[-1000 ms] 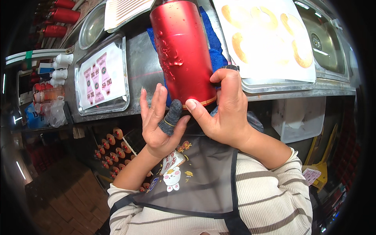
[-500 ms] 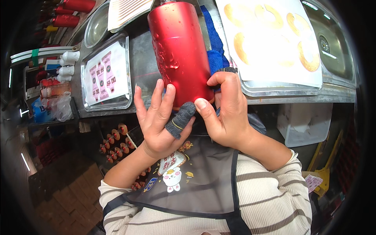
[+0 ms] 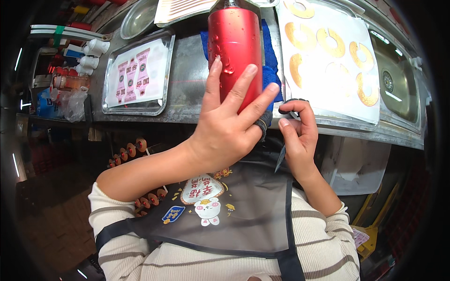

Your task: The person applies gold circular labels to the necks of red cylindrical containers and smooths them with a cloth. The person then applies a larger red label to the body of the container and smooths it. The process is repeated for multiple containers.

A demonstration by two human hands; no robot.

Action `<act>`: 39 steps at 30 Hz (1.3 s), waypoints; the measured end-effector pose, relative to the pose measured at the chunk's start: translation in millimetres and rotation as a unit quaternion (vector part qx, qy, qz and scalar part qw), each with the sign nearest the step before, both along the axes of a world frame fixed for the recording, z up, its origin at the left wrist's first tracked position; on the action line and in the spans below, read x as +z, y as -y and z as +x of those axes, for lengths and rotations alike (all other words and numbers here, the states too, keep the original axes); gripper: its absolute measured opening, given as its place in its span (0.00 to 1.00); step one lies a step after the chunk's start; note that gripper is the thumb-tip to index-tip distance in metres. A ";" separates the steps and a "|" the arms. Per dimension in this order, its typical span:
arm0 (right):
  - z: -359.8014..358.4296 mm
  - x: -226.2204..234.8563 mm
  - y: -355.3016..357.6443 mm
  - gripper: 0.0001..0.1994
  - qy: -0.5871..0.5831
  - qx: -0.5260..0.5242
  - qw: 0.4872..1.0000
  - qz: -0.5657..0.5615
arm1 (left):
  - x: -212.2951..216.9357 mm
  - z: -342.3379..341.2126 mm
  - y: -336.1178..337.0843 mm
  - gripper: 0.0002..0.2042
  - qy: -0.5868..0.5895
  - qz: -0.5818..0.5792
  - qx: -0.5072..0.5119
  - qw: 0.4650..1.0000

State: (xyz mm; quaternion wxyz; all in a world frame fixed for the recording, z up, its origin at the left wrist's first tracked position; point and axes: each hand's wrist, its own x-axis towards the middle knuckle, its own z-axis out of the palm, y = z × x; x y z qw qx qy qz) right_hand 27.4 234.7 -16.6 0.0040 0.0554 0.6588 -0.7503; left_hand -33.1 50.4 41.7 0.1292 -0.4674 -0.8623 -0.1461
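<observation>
A large red metal cylinder lies on a blue cloth on the steel counter, its near end toward me. My left hand rests on the lower end of the cylinder with fingers spread over it; the thumb wears a dark cover. My right hand is just right of the cylinder's end, its fingers pinched on a thin dark blade-like tool that points down over my apron.
A white sheet with orange ring stickers lies on a tray to the right, beside a steel sink. A tray of pink and white labels sits left, with a steel bowl and white caps beyond.
My left hand moved from under the cylinder's end up onto its side, fingers spread. My right hand let go of the cylinder and drew back to the right, holding the thin tool.
</observation>
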 end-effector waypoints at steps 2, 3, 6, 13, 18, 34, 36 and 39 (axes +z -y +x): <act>5.3 -2.0 -6.6 0.11 0.000 0.001 0.999 0.043 | 1.4 3.3 9.3 0.11 0.027 0.018 0.022 0.999; 7.7 -3.7 -9.6 0.11 0.001 -0.005 0.998 0.066 | -1.1 3.4 15.6 0.10 0.043 0.030 0.032 0.998; 14.0 2.4 -7.2 0.11 -0.120 -0.004 0.973 0.196 | -3.6 2.9 39.2 0.33 0.110 0.075 0.114 0.985; 8.3 5.4 22.4 0.17 -0.280 0.060 0.922 0.259 | -21.4 -11.3 5.4 0.18 -0.048 0.026 0.078 0.995; 15.6 8.6 21.5 0.12 -0.171 0.016 0.962 0.214 | -39.7 2.4 20.6 0.32 0.014 0.146 0.138 0.980; 21.1 15.2 24.8 0.10 -0.119 0.028 0.954 0.274 | -75.7 13.5 45.0 0.26 0.179 0.322 0.159 0.916; 24.2 16.8 25.6 0.10 -0.177 0.029 0.938 0.298 | -75.8 15.6 43.7 0.27 0.179 0.335 0.163 0.911; 21.5 19.6 28.0 0.12 -0.232 0.023 0.908 0.349 | -75.5 17.6 40.7 0.28 0.174 0.349 0.164 0.906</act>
